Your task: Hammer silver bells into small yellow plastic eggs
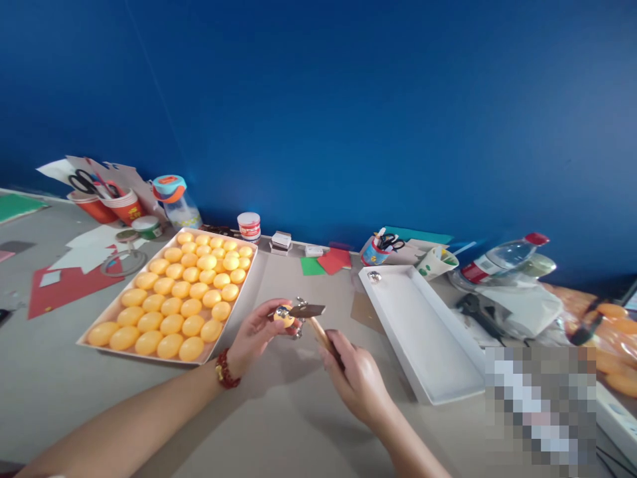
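My left hand [261,332] grips an orange ball [285,320] between thumb and fingers, in front of me above the table. Shiny silver pieces sit on the ball's top and beside it; their exact kind is too small to tell. Closed around a wooden handle, my right hand [355,375] holds a small hammer [308,310]. The dark metal head points left and lies over or against the silver pieces beside the ball; I cannot tell if it touches them. To the left, a shallow box [206,350] carries rows of similar orange balls.
At right stands a long white tray [428,325] with a silver piece [374,276] in its far corner. Behind are a pen cup [375,252], a glue tub [249,227] and coloured paper [334,260]. A plastic bottle [505,259] leans at right; red cups [127,206] stand far left.
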Tool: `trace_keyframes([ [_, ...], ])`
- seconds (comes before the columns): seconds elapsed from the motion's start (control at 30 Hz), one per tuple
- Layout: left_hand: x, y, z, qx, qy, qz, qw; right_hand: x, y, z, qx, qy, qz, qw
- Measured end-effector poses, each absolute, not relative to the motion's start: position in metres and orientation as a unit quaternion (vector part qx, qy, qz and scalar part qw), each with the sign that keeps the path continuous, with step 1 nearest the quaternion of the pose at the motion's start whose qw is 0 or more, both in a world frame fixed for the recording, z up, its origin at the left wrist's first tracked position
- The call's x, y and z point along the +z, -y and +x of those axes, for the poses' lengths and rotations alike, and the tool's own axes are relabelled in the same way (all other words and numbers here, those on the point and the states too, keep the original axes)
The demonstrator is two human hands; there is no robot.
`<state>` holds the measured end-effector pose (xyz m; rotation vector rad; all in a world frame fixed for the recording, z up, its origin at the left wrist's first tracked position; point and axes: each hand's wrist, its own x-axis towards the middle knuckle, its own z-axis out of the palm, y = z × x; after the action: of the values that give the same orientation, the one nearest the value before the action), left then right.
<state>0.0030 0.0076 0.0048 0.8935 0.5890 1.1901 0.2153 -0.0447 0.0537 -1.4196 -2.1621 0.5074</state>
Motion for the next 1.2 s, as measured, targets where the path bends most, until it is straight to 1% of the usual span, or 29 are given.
trace_keyframes([
  [0.1,0.005,-0.007,0.002,0.525,-0.247,0.407,0.705,0.054,0.045,0.217,0.203,0.776,-0.531,0.274],
  [0.23,0.005,-0.008,0.002,0.532,-0.249,0.402,0.703,0.055,0.046,0.218,0.217,0.767,-0.535,0.281],
  [0.3,0.006,-0.009,0.002,0.533,-0.246,0.397,0.705,0.056,0.045,0.219,0.247,0.753,-0.540,0.283],
  [0.4,0.007,-0.011,0.003,0.527,-0.241,0.387,0.717,0.055,0.043,0.218,0.364,0.711,-0.531,0.283],
  [0.5,0.007,-0.012,0.002,0.521,-0.255,0.396,0.712,0.050,0.038,0.217,0.491,0.629,-0.521,0.304],
  [0.63,0.005,-0.010,-0.001,0.512,-0.294,0.471,0.655,0.041,0.029,0.215,0.572,0.541,-0.513,0.343],
  [0.73,0.005,-0.006,-0.002,0.503,-0.337,0.532,0.592,0.039,0.024,0.214,0.593,0.499,-0.512,0.370],
  [0.87,0.007,-0.001,-0.004,0.511,-0.329,0.603,0.518,0.038,0.020,0.213,0.605,0.476,-0.514,0.379],
  [1.03,0.007,0.001,-0.005,0.484,-0.327,0.641,0.498,0.030,0.017,0.214,0.619,0.466,-0.500,0.386],
  [1.2,0.004,0.000,-0.006,0.479,-0.296,0.692,0.451,0.019,0.010,0.220,0.624,0.448,-0.482,0.421],
])
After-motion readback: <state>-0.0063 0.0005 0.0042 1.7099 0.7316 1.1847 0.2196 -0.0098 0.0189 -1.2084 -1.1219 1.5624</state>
